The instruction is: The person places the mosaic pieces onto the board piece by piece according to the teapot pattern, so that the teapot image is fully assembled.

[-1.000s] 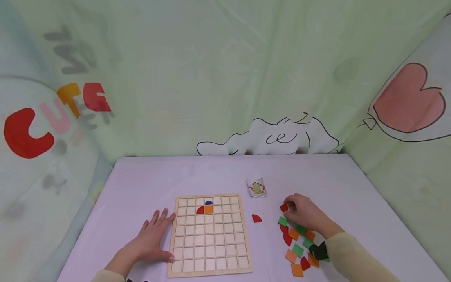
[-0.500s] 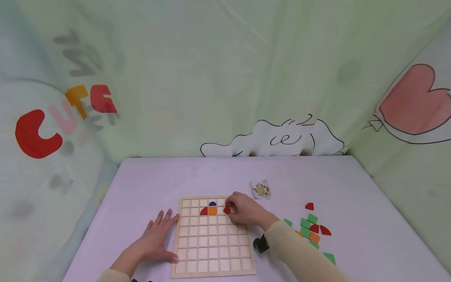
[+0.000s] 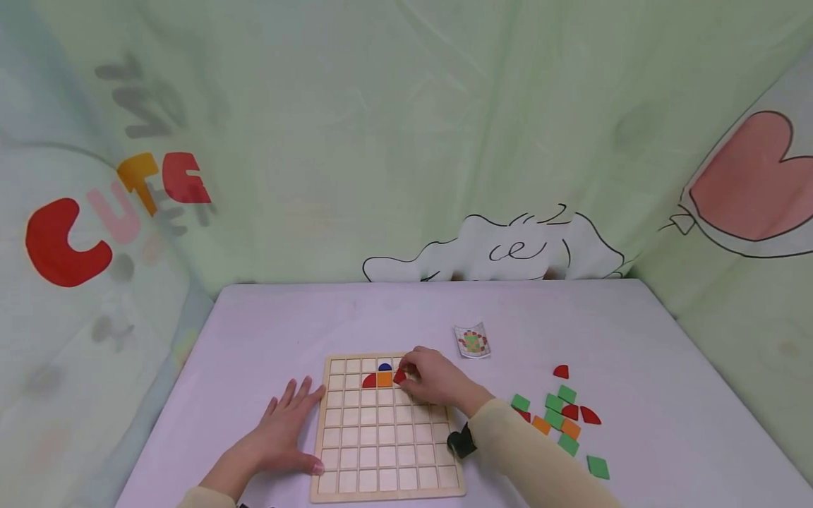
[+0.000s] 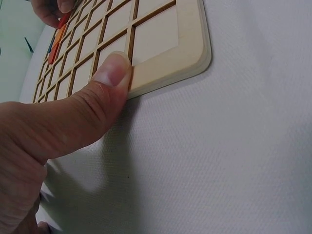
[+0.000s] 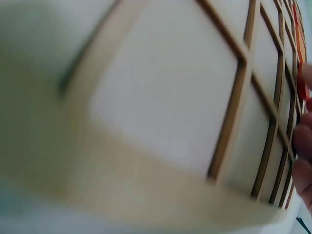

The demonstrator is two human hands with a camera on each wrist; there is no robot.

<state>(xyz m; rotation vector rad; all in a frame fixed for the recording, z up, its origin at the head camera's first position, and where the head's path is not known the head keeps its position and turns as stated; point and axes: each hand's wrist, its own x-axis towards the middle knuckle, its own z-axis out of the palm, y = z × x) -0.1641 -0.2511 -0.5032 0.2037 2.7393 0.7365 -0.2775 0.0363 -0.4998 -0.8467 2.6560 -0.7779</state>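
Note:
A wooden grid board lies on the table. Near its top sit a blue half-circle tile, an orange square tile below it and a red quarter-circle tile on the orange one's left. My right hand pinches another red quarter-circle tile over the cell just right of the orange square; fingertips hide part of it. With fingers spread, my left hand rests along the board's left edge. In the left wrist view its thumb lies on the frame near a corner.
Right of the board lie several loose tiles: green squares, orange squares and red quarter circles. My right sleeve covers part of that area. A small patterned card lies beyond the board's upper right corner.
My right hand has carried the red quarter-circle tile left from the loose tiles to the board, then slightly further left toward the orange square. The left hand keeps its place on the board's edge.

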